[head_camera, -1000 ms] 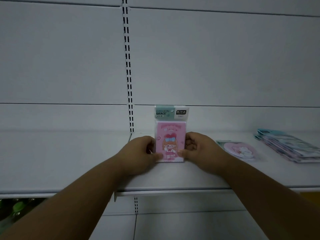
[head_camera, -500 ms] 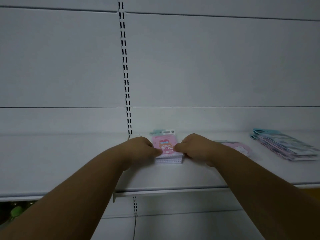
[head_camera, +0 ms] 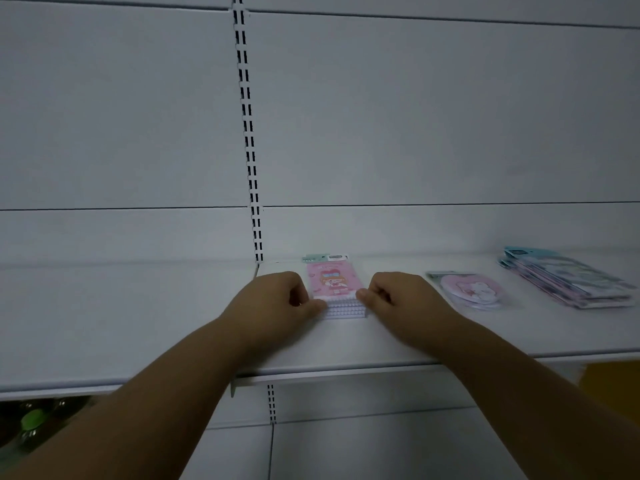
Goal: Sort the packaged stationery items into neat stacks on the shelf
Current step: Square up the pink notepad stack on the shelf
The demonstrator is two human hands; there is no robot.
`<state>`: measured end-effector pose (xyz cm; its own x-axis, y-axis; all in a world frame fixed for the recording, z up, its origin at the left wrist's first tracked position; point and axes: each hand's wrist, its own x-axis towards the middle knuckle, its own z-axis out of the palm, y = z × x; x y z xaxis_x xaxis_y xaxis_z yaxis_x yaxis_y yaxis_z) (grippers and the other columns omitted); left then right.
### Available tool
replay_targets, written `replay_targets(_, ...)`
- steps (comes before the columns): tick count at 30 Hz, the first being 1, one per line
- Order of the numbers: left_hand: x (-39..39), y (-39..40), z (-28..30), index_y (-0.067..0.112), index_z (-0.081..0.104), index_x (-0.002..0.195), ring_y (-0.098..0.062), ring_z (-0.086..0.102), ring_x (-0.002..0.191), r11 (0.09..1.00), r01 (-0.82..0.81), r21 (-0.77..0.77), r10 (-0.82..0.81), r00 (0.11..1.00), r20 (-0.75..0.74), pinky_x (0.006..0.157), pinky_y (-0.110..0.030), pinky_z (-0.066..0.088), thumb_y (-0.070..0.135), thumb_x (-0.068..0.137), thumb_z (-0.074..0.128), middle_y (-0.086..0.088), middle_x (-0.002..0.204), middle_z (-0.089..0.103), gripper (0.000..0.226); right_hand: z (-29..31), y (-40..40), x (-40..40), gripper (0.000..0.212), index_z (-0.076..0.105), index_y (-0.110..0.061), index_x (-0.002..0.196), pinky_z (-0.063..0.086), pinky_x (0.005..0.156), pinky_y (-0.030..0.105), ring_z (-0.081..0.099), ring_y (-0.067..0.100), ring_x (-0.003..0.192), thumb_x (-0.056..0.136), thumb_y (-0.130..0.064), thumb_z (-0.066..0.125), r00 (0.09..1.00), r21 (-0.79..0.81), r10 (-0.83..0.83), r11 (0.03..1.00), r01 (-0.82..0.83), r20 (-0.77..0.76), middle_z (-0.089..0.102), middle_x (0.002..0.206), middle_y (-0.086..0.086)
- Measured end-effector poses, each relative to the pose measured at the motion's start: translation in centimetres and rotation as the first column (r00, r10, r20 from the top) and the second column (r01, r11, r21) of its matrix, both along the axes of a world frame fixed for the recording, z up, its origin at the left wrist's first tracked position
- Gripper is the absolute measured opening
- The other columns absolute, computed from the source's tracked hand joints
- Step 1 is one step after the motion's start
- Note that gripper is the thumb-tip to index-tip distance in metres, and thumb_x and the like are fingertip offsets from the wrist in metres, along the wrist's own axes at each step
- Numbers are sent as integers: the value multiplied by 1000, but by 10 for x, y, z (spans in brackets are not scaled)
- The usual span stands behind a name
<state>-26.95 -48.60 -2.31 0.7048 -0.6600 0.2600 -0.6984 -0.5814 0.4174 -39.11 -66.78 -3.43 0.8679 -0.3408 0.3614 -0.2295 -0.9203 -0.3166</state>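
Both grips, left hand (head_camera: 277, 299) and right hand (head_camera: 398, 299), pinch the pink packet stack (head_camera: 337, 292) by its sides. It lies flat on the shelf (head_camera: 138, 323), cartoon girl facing up.

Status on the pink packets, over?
Both hands pinching pink packet stack, flat on shelf. Round packet lies apart, right. Nothing blocking.

Both forearms bare; left hand (head_camera: 277, 299), right hand (head_camera: 401, 301) apparently ungloved, no jewellery discernible in dim light.

Dim, even light. White panelled metal back wall (head_camera: 415, 116) fills far view. Black-slotted vertical upright (head_camera: 247, 133) left of centre. White metal shelf board (head_camera: 121, 323) spans width. Green-capped dark bottles (head_camera: 31, 420) below, near left.
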Motion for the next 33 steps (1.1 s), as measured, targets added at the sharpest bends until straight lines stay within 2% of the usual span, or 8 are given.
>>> replay_targets(6,-1,1,-13,24,58,77,-8,54,70,999,18,-40,-14,995,95,59,-28,40,54,86,60,8,73,60,31,-7,0,-2,35,39,-29,65,30,56,20,41,6,63,95,-44,48,999,-38,31,999,-31,19,46,65,-6)
replay_targets(11,2,-1,-17,24,62,82,-13,56,76,999,42,-10,-40,992,121,64,-28,41,44,88,62,9,76,60,21,-11,-1,-3,24,55,-17,80,32,59,18,47,13,71,93,-38,55,999,-30,46,999,-45,29,48,70,-8)
replay_targets(15,3,-2,-19,26,58,79,-14,55,75,999,48,-7,-46,989,138,64,-26,37,43,90,61,10,73,56,20,-11,0,-4,24,61,-16,81,35,60,20,49,11,71,89,-39,61,999,-15,20,1000,-19,37,55,73,-7)
replay_targets(18,3,-3,-20,26,58,82,-14,55,75,999,47,13,-48,987,151,65,-27,39,43,91,59,7,78,60,20,-12,-1,-2,26,64,-17,80,35,58,20,47,6,66,83,-42,68,1000,7,-5,1000,4,11,56,71,-7)
replay_targets(25,1,-3,-20,20,64,90,-17,58,79,997,45,62,-54,986,160,69,-30,45,43,92,56,2,85,64,24,-12,-2,-1,22,61,-18,75,33,58,20,46,7,64,86,-36,66,1000,23,12,1000,-12,-8,51,66,-10)
replay_targets(29,-1,-3,-20,20,62,87,-18,58,79,998,-12,68,-2,980,201,68,-30,46,48,90,56,3,84,62,28,-12,-2,-2,22,55,-24,74,35,61,22,43,3,63,86,-39,63,999,-6,21,1000,-21,-28,49,67,-13)
replay_targets(33,0,-4,-21,22,61,84,-14,56,73,996,-6,90,-11,983,182,66,-30,47,47,91,54,6,77,60,27,-13,-4,-1,19,55,-26,77,38,66,26,45,6,68,87,-40,63,999,6,30,1000,-30,-25,48,68,-14)
